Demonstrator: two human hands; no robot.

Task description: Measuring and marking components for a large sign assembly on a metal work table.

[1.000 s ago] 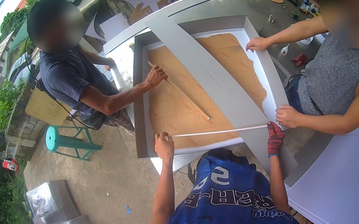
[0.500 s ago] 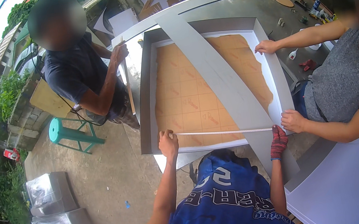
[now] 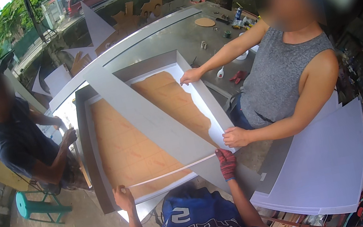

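Note:
My left hand (image 3: 123, 198), bare, closes its fingers on one end of a thin whitish strip (image 3: 172, 172) at the near left edge of a shallow grey box frame (image 3: 95, 172). The strip stretches across the near side to my right hand (image 3: 227, 163), in a red and dark knit glove, which is closed on its other end. Brown printed sheet (image 3: 124, 148) lies inside the frame, with white margins around it. A long flat grey panel (image 3: 154, 123) crosses diagonally over the frame, passing beside my right hand.
At right, a person in a grey sleeveless top (image 3: 289, 77) rests both hands on the frame's edge. Another person in a dark shirt (image 3: 20, 137) stands at left, near a teal stool (image 3: 37, 205). Large white sheets (image 3: 318, 172) lie lower right; small tools sit on the table's far side.
My view has swung to the right, so the frame and people sit farther left in the picture. Both my hands still hold the strip stretched. The person at left has lowered their hands.

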